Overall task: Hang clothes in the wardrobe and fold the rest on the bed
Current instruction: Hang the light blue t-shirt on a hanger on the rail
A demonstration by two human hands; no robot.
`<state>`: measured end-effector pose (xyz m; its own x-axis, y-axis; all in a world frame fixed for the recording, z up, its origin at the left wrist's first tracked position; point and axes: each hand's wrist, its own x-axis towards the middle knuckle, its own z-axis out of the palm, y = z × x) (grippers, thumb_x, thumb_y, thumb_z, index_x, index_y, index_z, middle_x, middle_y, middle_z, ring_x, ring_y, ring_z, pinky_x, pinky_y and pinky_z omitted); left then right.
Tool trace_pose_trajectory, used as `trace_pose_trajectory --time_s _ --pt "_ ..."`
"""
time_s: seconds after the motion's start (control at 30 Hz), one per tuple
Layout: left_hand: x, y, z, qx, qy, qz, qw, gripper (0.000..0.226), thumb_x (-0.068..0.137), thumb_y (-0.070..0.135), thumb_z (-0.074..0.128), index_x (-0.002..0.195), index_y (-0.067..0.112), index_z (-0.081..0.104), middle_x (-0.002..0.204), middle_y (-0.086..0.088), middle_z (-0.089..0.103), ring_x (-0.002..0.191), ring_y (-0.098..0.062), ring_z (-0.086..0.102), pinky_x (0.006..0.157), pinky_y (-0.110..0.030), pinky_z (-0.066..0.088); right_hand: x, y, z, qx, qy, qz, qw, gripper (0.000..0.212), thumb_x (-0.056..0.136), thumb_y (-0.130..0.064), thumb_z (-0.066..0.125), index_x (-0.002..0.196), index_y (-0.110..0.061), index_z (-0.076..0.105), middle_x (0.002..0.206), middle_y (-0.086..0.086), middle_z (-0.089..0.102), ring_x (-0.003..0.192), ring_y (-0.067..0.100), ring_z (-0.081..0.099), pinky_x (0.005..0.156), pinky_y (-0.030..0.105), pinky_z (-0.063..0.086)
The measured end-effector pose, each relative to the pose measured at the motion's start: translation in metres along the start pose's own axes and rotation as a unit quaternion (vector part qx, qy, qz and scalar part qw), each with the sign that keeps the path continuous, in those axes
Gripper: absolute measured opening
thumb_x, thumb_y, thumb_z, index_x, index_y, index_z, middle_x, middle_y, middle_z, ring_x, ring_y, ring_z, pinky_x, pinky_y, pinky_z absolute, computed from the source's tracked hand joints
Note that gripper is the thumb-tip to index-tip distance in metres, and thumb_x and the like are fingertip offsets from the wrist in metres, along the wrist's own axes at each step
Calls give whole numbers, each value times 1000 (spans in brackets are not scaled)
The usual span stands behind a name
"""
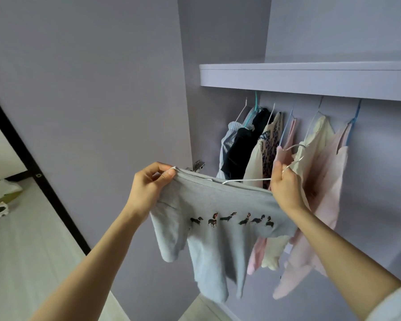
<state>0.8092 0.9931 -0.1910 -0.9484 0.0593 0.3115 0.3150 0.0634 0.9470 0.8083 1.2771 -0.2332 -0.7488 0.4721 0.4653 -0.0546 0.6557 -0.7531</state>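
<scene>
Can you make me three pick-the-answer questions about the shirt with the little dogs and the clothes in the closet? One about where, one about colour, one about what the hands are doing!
1. Where do the hung clothes sit?
A. Under the white shelf
B. On top of the shelf
C. On the floor

2. What colour is the dog shirt?
A. Red
B. Light grey
C. Black

3. What is the left hand doing?
A. Hanging loose and empty
B. Pinching the shirt's shoulder over the hanger end
C. Pushing the wardrobe door

Answers:
1 A, the hanger hooks go up behind the shelf's edge.
2 B, the cloth is pale grey with a row of small dark dogs.
3 B, thumb and fingers pinch the cloth, while the right hand holds the white hanger near its hook.
</scene>
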Motion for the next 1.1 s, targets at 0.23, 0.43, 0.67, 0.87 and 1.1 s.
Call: trace_pose_trajectory --time_s 0.23,0.43,0.67,0.87,1.1 --pt "5 -2 12 199 -88 52 975 30 78 11 73 65 38 72 77 10 61 68 1 54 67 -8 39 0 -42 -1 -26 -33 -86 995 43 100 -19 35 59 -9 31 68 24 52 80 43 54 67 37 27" --pt "5 -6 20 222 -79 83 968 21 77 12 74 71 32 70 77 13 60 75 0 58 71 -5 40 -2 -41 1 -105 -79 -150 980 41 100 -20 36 61 -8 34 52 14 47 70 44 56 73 42 37" --pt "10 -15 14 215 -54 48 974 17 82 16 71 96 24 71 90 3 61 88 -17 62 87 -27 47 -3 -43 -3 -87 -89 -137 983 47 101 -20 34 55 -17 24 53 13 44 63 34 46 67 36 27" --pt "-3 -42 2 232 -142 -105 957 107 58 51 81 144 32 22 133 3 45 122 -15 46 103 -33 39 8 -29 -12 -44 -21 -18 999 50 102 -24 29 65 0 52 102 36 58 85 40 56 72 35 30" --pt "5 -36 -8 371 13 0 928 32 93 30 46 64 27 61 65 2 60 76 -30 49 67 -32 43 2 -10 -30 -60 8 1 998 49 102 -21 31 84 17 58 83 34 62 84 46 56 66 36 27"
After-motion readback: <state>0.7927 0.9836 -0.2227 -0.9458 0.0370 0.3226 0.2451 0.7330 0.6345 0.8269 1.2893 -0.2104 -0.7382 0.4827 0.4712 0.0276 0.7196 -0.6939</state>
